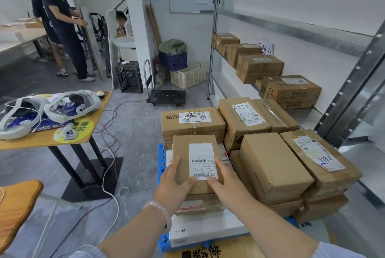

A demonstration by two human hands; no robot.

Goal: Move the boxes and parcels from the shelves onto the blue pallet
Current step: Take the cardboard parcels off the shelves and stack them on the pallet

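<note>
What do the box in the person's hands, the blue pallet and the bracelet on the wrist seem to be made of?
The box looks like matte brown cardboard with folded edges and a white paper label. The blue pallet looks like moulded plastic: glossy, evenly coloured, with a slotted rim. The bracelet on the left hand is pale, smooth and translucent, perhaps jade or glass.

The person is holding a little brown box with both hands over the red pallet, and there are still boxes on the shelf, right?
Almost. The pallet is blue, not red; the head view shows its blue edge beside the stacked boxes. The rest holds: the left hand and right hand both grip the small brown box, and boxes still on the shelf remain.
</note>
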